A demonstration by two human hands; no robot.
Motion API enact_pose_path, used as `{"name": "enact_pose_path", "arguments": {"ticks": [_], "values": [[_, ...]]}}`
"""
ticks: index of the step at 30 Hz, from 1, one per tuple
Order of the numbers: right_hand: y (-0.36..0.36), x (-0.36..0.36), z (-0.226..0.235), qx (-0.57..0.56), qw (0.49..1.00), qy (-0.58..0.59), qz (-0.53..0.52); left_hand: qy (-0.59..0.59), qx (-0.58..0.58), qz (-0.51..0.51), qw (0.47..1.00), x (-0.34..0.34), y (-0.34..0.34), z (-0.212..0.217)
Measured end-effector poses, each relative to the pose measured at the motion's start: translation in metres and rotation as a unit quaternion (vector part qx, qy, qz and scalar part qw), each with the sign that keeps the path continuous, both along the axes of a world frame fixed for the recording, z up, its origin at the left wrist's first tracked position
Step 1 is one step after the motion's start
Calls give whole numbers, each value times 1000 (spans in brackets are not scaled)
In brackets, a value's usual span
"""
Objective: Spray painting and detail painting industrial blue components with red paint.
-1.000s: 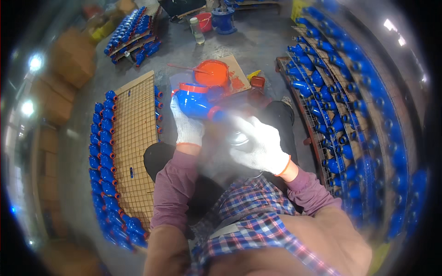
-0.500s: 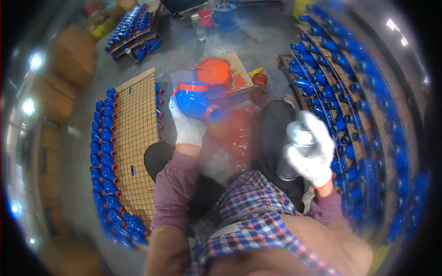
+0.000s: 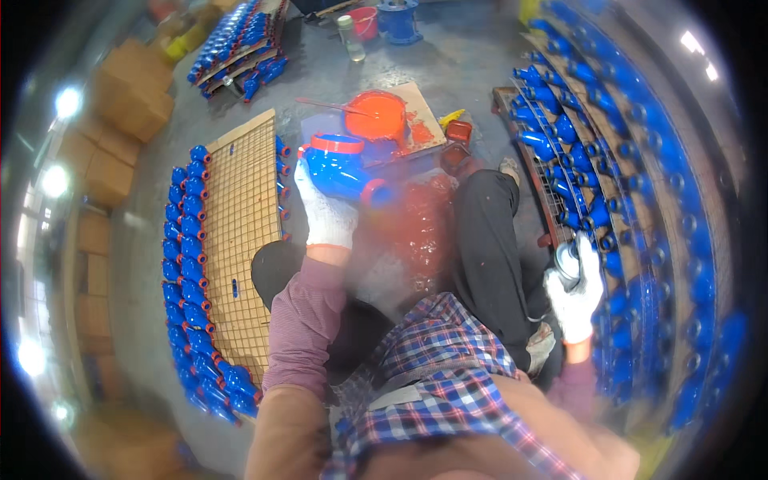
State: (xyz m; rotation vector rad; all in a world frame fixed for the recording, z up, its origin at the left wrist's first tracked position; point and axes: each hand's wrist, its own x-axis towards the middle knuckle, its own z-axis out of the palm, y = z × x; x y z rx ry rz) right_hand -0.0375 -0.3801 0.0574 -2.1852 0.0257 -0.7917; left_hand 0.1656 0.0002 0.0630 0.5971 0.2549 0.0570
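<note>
Wearing a white glove, my left hand (image 3: 328, 220) grips a glossy blue pipe fitting (image 3: 334, 172) with red rims from its left side, above the floor. Some of the fingers are hidden behind it. My right hand (image 3: 578, 300), also gloved, is wrapped round a metal can (image 3: 567, 262) with a silvery round end, beside the right-hand rack. Most of the can's body is covered by the hand. Just beyond the fitting stands a tub of orange-red paint (image 3: 376, 116), with a stick (image 3: 320, 104) lying across its rim.
Cardboard (image 3: 422, 112) smeared with paint lies under the tub. Wet red sheeting (image 3: 428, 232) covers the floor between my legs. Blue fittings line a mesh-topped board (image 3: 240, 240) at left and a tiered rack (image 3: 552, 208) at right. A bottle (image 3: 352, 40) and red bucket (image 3: 365, 24) stand farther off.
My right hand has moved outward to the right with the can, away from my knee toward the rack. My left hand still holds the blue fitting in nearly the same place.
</note>
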Motion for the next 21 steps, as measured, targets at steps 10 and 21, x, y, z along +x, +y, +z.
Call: {"name": "enact_pose_path", "arguments": {"ticks": [10, 21], "values": [[126, 79, 62, -151, 959, -58, 233, -18, 50, 23, 998, 7, -4, 0], [162, 100, 35, -112, 958, -19, 263, -32, 76, 49, 995, 1, -5, -3]]}}
